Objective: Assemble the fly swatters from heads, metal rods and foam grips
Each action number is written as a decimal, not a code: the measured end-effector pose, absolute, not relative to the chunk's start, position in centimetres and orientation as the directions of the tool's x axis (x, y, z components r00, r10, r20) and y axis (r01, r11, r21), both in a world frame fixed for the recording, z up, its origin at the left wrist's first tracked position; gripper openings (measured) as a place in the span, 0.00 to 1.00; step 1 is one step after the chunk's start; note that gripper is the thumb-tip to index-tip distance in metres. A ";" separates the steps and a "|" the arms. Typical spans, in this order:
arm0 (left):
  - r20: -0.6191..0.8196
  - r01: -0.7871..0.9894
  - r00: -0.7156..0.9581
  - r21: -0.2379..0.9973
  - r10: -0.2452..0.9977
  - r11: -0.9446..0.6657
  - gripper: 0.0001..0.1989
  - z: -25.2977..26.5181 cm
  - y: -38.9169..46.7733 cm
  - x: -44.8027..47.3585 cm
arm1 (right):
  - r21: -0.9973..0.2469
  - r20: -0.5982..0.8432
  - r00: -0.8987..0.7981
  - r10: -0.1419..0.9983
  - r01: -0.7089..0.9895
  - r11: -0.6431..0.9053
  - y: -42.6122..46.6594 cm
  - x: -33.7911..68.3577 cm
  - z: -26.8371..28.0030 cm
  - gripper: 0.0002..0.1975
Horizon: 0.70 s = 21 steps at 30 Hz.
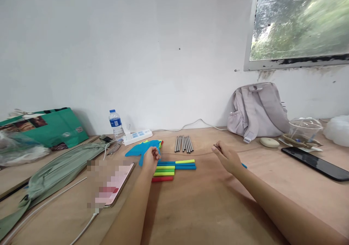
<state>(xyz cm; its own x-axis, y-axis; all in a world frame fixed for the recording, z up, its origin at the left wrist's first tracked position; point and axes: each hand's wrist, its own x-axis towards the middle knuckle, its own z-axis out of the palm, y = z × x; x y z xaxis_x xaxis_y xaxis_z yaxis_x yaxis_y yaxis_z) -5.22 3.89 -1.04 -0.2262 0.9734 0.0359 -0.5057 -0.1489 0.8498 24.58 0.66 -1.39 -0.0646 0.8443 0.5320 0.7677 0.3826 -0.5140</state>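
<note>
My left hand point(151, 158) is above the table beside the blue flat pieces point(139, 149), its fingers curled together. Whatever those fingers hold, if anything, is hidden. Just right of it lie coloured tubes: yellow ones point(185, 161), blue ones point(185, 167), a green one point(165, 170) and a red one point(163, 179). Several grey metal rods point(184, 144) lie side by side farther back. My right hand point(227, 157) hovers to the right of the rods, fingers pinched, with a tiny dark spot at the tips. Partly hidden behind its wrist is a blue piece point(244, 165).
A phone point(120, 187) with a charging cable lies left, near green cloth point(62, 165). Behind are a water bottle point(115, 123), a power strip point(137, 136) and a green bag point(60, 128). To the right are a backpack point(259, 110), a black phone point(316, 163) and a plastic cup point(304, 128).
</note>
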 end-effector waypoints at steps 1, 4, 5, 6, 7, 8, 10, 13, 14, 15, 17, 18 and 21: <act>0.077 -0.459 -0.230 0.870 0.970 -0.178 0.16 -1.0 3.7 -4.6 | -0.544 0.535 -0.057 0.843 0.740 0.395 0.6 24.7 -1.2 0.16; 0.201 -0.301 -0.195 0.919 0.960 -0.253 0.10 -1.0 3.0 -2.6 | -0.641 0.535 -0.066 0.842 0.618 0.456 0.5 25.0 -0.9 0.18; 0.242 -0.251 -0.171 0.927 0.955 -0.280 0.08 -1.0 2.6 -2.0 | -0.673 0.540 -0.072 0.839 0.562 0.481 0.5 25.1 -0.9 0.19; 0.281 -0.200 -0.143 0.931 0.949 -0.306 0.07 -0.9 2.2 -1.3 | -0.699 0.549 -0.077 0.832 0.504 0.507 0.6 25.1 -1.0 0.19; 0.318 -0.149 -0.111 0.932 0.942 -0.332 0.08 -0.9 1.8 -0.6 | -0.718 0.559 -0.083 0.825 0.449 0.532 0.7 25.1 -1.1 0.19; 0.352 -0.095 -0.077 0.929 0.933 -0.358 0.09 -0.8 1.4 -0.1 | -0.730 0.570 -0.089 0.817 0.401 0.553 0.7 25.1 -1.2 0.19; 0.416 0.019 0.002 0.909 0.909 -0.416 0.09 -0.8 0.4 1.0 | -0.742 0.588 -0.092 0.804 0.335 0.581 0.8 25.0 -1.3 0.18; 0.489 0.177 0.158 0.840 0.858 -0.512 0.06 -0.8 -1.0 2.1 | -0.762 0.596 -0.083 0.799 0.257 0.595 0.7 24.9 -1.1 0.17; 0.503 0.217 0.218 0.810 0.836 -0.544 0.05 -0.8 -1.4 2.3 | -0.769 0.595 -0.083 0.799 0.229 0.596 0.6 24.8 -0.9 0.16; 0.512 0.247 0.275 0.780 0.814 -0.575 0.04 -0.8 -1.8 2.6 | -0.775 0.594 -0.085 0.800 0.207 0.597 0.5 24.7 -0.7 0.16; 0.522 0.283 0.363 0.728 0.772 -0.625 0.02 -0.8 -2.5 3.2 | -0.795 0.584 -0.092 0.807 0.136 0.591 0.0 24.5 -0.2 0.16; 0.525 0.297 0.394 0.704 0.755 -0.645 0.05 -0.8 -2.8 3.5 | -0.812 0.570 -0.099 0.816 0.081 0.578 -0.2 24.3 0.1 0.16; 0.513 0.366 0.467 0.629 0.720 -0.686 0.14 -1.0 -3.5 4.7 | -0.863 0.504 -0.115 0.856 -0.103 0.494 -1.1 23.4 0.6 0.18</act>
